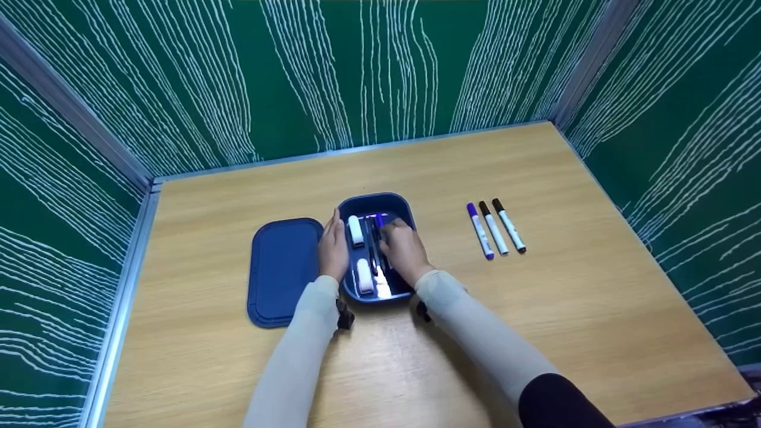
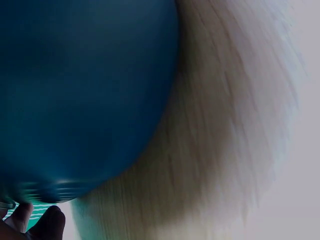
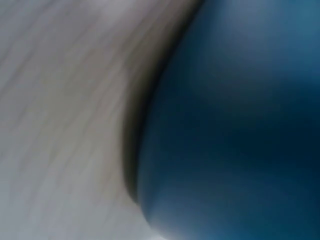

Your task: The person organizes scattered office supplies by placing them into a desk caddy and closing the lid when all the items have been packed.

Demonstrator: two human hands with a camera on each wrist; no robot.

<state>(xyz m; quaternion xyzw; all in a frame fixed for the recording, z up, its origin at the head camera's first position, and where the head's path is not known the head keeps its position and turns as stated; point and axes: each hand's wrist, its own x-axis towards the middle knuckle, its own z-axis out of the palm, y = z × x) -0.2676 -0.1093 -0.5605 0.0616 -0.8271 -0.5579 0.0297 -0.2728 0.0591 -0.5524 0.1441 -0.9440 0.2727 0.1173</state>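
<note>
Box [image 1: 373, 201], dark blue and uncovered, sits on the wooden table [image 1: 594, 333]. The left hand [image 1: 334, 248] rests along its left wall, fingers straight. The right hand [image 1: 405, 248] reaches inside at the right, fingers bent beside a blue-capped marker [image 1: 380, 220]; whether they pinch it I cannot tell. Slim dark pens [image 1: 373, 248] lie left of that hand, then two white objects [image 1: 364, 276], one farther, one nearer. A blue lid [image 1: 284, 267] lies left; three markers [image 1: 493, 229] lie right.
</note>
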